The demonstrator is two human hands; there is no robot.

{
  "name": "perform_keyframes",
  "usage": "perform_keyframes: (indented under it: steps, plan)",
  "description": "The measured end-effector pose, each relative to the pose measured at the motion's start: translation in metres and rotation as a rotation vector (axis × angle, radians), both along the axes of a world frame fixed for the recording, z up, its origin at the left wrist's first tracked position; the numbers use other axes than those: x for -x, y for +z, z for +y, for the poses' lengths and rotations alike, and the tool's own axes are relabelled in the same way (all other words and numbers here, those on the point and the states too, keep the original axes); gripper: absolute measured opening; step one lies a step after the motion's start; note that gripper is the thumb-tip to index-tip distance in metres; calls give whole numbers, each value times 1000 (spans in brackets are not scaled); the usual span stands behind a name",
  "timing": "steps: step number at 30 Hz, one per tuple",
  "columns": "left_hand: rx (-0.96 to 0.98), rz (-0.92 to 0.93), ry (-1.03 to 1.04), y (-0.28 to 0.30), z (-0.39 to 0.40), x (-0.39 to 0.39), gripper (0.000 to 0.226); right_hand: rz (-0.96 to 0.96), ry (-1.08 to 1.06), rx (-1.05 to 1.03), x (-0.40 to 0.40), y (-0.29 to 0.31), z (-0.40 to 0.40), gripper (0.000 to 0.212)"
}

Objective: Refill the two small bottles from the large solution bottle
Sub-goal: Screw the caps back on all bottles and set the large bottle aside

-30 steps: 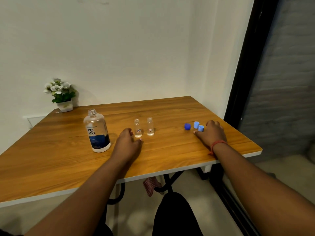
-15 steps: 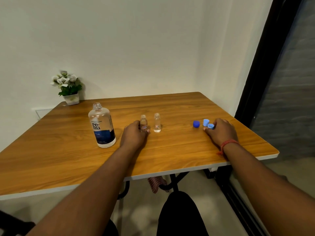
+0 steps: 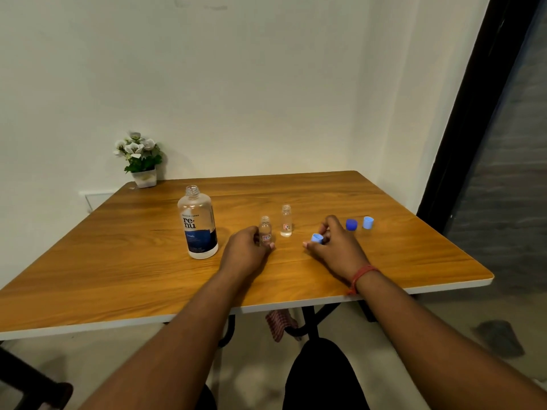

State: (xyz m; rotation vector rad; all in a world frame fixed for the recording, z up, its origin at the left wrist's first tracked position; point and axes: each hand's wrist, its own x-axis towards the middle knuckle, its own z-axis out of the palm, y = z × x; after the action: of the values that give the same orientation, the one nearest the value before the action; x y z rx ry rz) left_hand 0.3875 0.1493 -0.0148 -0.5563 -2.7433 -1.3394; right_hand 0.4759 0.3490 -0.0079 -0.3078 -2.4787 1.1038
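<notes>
The large solution bottle (image 3: 197, 224) stands uncapped on the wooden table (image 3: 118, 261), clear with a blue label. To its right, my left hand (image 3: 247, 251) grips one small clear bottle (image 3: 265, 230), which stands open on the table. The second small bottle (image 3: 286, 221) stands free just behind and to the right, uncapped, with a little liquid at its bottom. My right hand (image 3: 336, 244) pinches a light blue cap (image 3: 317, 238) just above the table, right of the held bottle. A dark blue cap (image 3: 351, 224) and another light blue cap (image 3: 368, 222) lie beyond it.
A small potted plant (image 3: 139, 158) with white flowers sits at the table's far left corner against the wall. A dark door frame (image 3: 473, 113) runs along the right. The table's front edge (image 3: 207, 313) is near my forearms. My knee (image 3: 322, 374) shows below.
My right hand has picked up a light blue cap and carried it left toward the small bottles. My left hand has closed round the nearer small bottle.
</notes>
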Motion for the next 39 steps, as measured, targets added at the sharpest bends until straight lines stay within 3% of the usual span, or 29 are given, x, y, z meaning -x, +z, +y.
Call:
perform_keyframes:
  steps: [3,7,13,20,29,34,39]
  plan:
    - [-16,10,-31,-1,-4,-8,34,33,52,37,13,1,-27,39]
    - [-21,8,-38,-3,-8,-15,28,92,76,112,25,7,-55,18]
    - [1,40,-56,-2,-11,-18,19,72,107,92,32,18,-72,13]
    - [-2,21,-60,0,-12,-20,29,91,109,-123,35,30,-61,18]
    - [4,32,-60,1,-12,-20,29,84,334,-530,41,59,-60,44]
    - [-7,30,-58,1,-13,-22,36,36,422,-728,42,83,-64,25]
    - [-39,8,-65,2,-14,-23,37,-58,500,-867,47,93,-66,31]
